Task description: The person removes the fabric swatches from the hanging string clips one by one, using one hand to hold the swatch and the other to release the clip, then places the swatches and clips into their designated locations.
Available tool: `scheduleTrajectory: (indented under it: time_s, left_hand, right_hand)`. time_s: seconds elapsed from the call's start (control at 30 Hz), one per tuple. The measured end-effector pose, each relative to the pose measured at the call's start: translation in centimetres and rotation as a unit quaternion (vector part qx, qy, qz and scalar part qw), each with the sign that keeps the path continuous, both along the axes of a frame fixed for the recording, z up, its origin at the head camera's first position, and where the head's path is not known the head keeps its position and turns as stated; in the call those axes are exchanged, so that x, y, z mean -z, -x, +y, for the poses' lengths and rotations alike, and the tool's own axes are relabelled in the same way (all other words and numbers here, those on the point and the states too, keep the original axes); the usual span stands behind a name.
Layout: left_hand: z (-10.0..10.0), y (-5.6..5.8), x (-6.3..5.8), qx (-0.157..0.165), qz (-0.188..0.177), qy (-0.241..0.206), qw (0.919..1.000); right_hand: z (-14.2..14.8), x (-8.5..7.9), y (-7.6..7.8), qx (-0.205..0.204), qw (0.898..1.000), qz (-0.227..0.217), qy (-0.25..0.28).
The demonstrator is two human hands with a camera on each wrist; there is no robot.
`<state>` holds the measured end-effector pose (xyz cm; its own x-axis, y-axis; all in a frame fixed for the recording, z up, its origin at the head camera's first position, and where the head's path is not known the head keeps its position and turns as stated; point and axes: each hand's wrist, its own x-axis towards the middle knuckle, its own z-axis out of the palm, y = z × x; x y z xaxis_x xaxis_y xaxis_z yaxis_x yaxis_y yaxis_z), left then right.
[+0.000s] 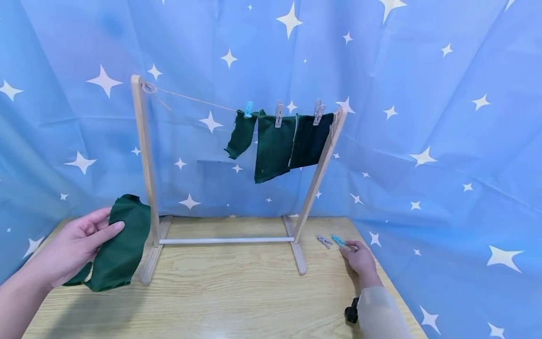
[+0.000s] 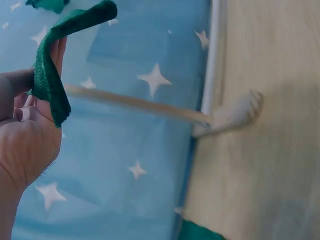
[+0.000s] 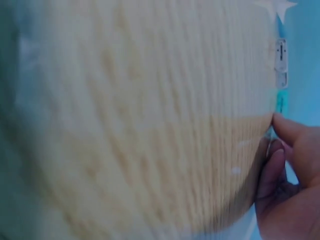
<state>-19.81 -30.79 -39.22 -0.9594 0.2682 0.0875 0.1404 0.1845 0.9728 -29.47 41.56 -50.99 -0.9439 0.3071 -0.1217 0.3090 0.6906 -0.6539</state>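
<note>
On my feed I list: left hand, fingers pinching one green cloth over the desk, near the rack; right hand, fingers gripping one blue clothespin (grey clothespin just beside); hanging cloths, clipped.

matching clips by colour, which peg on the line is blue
The leftmost peg on the line, pinning the narrow green cloth: it is light blue, while the pegs to its right are greyish.

Booth-like setup: wooden table, starry blue drapes
</note>
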Motion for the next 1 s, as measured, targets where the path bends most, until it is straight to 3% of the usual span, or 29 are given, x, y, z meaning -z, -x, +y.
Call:
scheduleTrajectory:
  time_s: [0.17,0.23,0.47,0.73,0.87,1.0]
  left_hand:
    - [-1.9,0.7,2.2,0.025,-0.042,-0.04,0.998]
    - [-2.6,1.2,3.0,0.02,-0.057,-0.029,0.9977]
    - [-4.4,3.4,5.0,0.012,-0.106,0.08,0.9911]
    - [-5.3,6.1,7.4,0.034,-0.182,0.088,0.9788]
    - [-5.4,6.3,8.6,0.018,-0.185,0.103,0.9772]
    - [-5.4,6.3,8.9,-0.007,-0.147,0.18,0.9726]
  right_hand:
    - [0.1,-0.2,-0.2,0.0,1.0,0.001,-0.006]
    - [0.1,-0.2,-0.3,0.0,1.0,0.0,-0.01]
    - [0.1,0.0,-0.5,-0.002,1.0,0.005,-0.016]
    - [0.2,0.1,-0.2,-0.01,1.0,0.0,-0.028]
    - [-0.4,-0.2,-0.5,-0.011,0.999,-0.002,-0.035]
    - [-0.9,-0.4,-0.8,-0.016,0.999,0.0,-0.039]
